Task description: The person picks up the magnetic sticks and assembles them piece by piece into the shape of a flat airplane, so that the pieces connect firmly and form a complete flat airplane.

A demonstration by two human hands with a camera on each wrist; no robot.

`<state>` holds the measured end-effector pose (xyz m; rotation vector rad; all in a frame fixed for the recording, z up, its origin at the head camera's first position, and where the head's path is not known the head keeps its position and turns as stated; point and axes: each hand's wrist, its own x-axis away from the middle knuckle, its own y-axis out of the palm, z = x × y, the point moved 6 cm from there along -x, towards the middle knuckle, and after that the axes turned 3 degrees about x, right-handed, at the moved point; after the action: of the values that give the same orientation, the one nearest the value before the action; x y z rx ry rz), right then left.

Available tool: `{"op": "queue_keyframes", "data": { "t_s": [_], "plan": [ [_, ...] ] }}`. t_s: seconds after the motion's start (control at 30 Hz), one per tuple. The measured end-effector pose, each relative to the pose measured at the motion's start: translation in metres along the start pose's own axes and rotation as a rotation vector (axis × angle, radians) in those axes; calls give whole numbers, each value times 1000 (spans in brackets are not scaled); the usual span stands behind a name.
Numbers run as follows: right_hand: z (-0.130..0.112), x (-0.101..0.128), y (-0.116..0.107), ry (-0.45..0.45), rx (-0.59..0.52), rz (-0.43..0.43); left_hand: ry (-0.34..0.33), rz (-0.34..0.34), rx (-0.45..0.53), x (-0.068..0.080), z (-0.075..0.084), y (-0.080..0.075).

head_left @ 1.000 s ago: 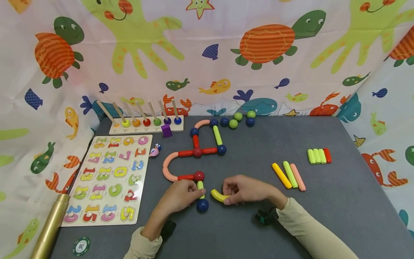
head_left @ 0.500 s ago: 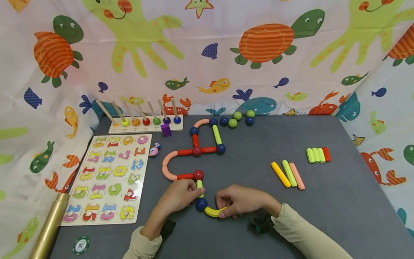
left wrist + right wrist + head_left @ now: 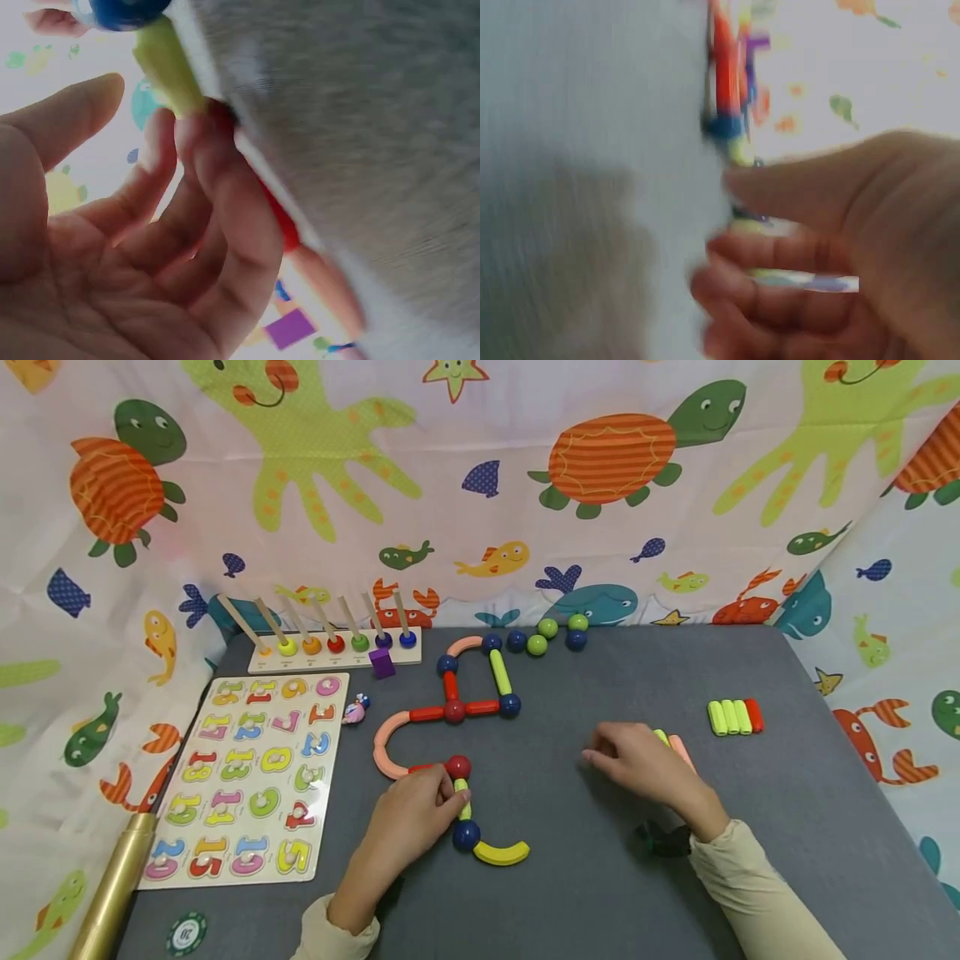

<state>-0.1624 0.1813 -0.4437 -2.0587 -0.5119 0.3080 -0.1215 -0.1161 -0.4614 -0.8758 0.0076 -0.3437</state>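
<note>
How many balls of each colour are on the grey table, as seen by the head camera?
Blue balls: 6
Green balls: 3
Red balls: 2
Total: 11

beige long sleeves (image 3: 757,893), black wrist-worn cameras (image 3: 663,841)

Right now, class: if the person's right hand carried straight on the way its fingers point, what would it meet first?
The right hand points left and slightly away across bare grey table; probably the dark blue ball of the built chain, though the line is uncertain.
</note>
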Motion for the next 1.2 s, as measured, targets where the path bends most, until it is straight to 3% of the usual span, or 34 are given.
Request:
{"op": "queue_keyframes", "data": {
  "t_s": [0.07, 0.13, 0.23, 0.37, 0.5, 0.63, 0.8, 0.9, 1.0, 1.2],
  "plan": [
    [13, 7, -17, 80, 181, 84, 96, 6, -62, 4, 13, -1],
    [23, 14, -26, 150, 312, 114, 198, -33, -111, 9, 27, 2],
    [34, 21, -27, 204, 377, 117, 327, -127, -183, 18, 43, 13],
    [39, 22, -21, 224, 349, 98, 366, -221, -297, 24, 50, 32],
    [37, 9, -21, 191, 332, 140, 372, -242, -387, 26, 50, 44],
    [33, -19, -19, 147, 255, 179, 356, -257, -424, 26, 49, 51],
    [29, -76, -13, 108, 142, 189, 333, -285, -431, 25, 48, 57],
    [25, -112, -11, 51, 191, 231, 343, -278, -462, 25, 49, 60],
    [18, -145, -8, -26, 308, 270, 358, -268, -495, 25, 48, 62],
    [7, -192, 8, -69, 422, 190, 365, -249, -509, 25, 46, 59]
  ]
}}
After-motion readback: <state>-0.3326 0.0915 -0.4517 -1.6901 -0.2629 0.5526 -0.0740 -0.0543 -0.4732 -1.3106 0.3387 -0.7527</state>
